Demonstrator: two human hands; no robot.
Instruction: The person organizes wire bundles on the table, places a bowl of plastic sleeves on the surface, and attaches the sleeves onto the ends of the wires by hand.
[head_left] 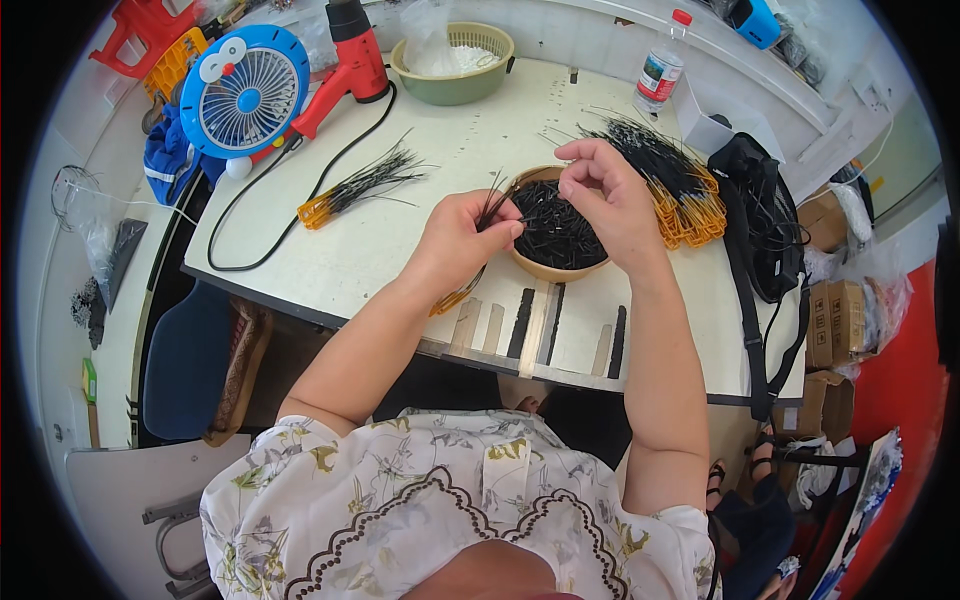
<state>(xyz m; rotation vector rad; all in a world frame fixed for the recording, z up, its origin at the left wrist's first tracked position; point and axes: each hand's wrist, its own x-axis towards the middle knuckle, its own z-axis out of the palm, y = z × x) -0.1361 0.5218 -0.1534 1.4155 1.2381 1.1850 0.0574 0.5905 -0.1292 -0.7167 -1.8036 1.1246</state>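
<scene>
My left hand (463, 240) is closed around a bundle of thin black wires. Their orange looped ends (452, 300) hang below the hand, and loose black ends stick up past the fingers. Just right of it stands a round tan bowl (560, 273) heaped with short black tube-like pieces (562, 228). Over the bowl's right side, my right hand (612, 200) is raised with thumb and forefinger pinched together; anything between them is too small to make out. A large pile of similar orange-and-black wires (688, 205) lies beyond it, and a smaller bunch (355, 187) rests to the left.
At the back left are a blue fan (247, 92) and a red heat gun (345, 80) whose black cord (228, 265) loops across the table. A green basket (452, 85), a bottle (660, 65) and a black bag (762, 215) stand farther round. Strips (520, 322) line the front edge.
</scene>
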